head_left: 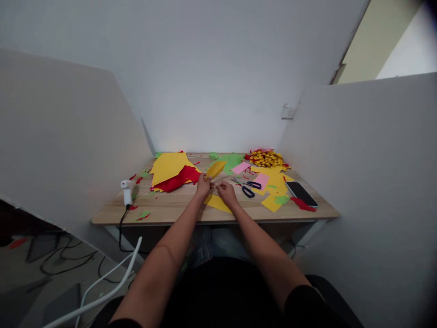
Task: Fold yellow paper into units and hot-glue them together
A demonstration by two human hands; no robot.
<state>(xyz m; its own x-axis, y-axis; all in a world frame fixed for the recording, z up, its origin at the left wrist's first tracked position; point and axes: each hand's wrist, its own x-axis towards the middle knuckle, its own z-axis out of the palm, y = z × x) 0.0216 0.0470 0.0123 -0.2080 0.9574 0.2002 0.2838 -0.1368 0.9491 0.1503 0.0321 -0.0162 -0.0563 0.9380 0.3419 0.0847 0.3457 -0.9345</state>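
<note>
My left hand [204, 186] is closed on a yellow piece of felt or paper [216, 169], which sticks up and to the right above its fingers. Close beside it, my right hand [226, 191] has its fingertips pinched together near the left fingers. Whatever may be between those fingertips is too small to make out. Below both hands a flat yellow sheet [217, 203] lies on the wooden table [180, 209]. Dark-handled scissors [250, 187] rest just right of my right hand, their blades pointing toward it.
At the back left lie large yellow sheets [169, 166] with red material [179, 180]. A heap of folded yellow and red pieces [268, 159] sits back right. Pink sheets [261, 181], a green sheet [230, 162], a phone [302, 194] and a corded white device [127, 193] surround the hands.
</note>
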